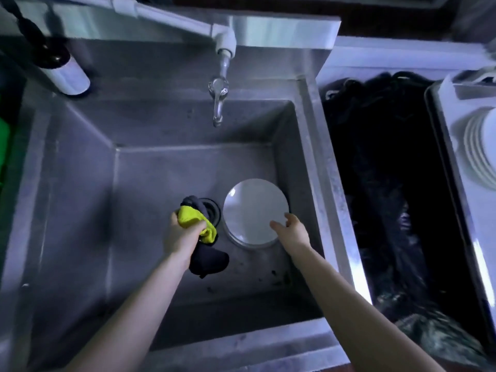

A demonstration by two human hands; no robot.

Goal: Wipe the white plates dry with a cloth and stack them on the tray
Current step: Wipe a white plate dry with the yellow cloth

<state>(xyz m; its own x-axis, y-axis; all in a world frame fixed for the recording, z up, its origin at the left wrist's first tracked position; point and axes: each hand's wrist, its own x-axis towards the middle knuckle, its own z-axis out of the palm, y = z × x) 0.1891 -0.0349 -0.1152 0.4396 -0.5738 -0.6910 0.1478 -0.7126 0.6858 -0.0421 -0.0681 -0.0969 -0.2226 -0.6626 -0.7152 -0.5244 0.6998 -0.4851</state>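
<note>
White plate: lies flat on the floor of the steel sink, just right of the drain.
Right hand: loosely open at the plate's near right rim, thumb over the face; whether it touches, I cannot tell.
Left hand: fingers wrapped round a bunched yellow and dark cloth.
Handling: likely stiff, breakable and slick if wet; moderate weight.
Where to hold: probably the raised rim, thumb on top and fingers hooked under, since it lies flat on the steel.
Destination: stack of plates on the tray, well apart at far right.
</note>
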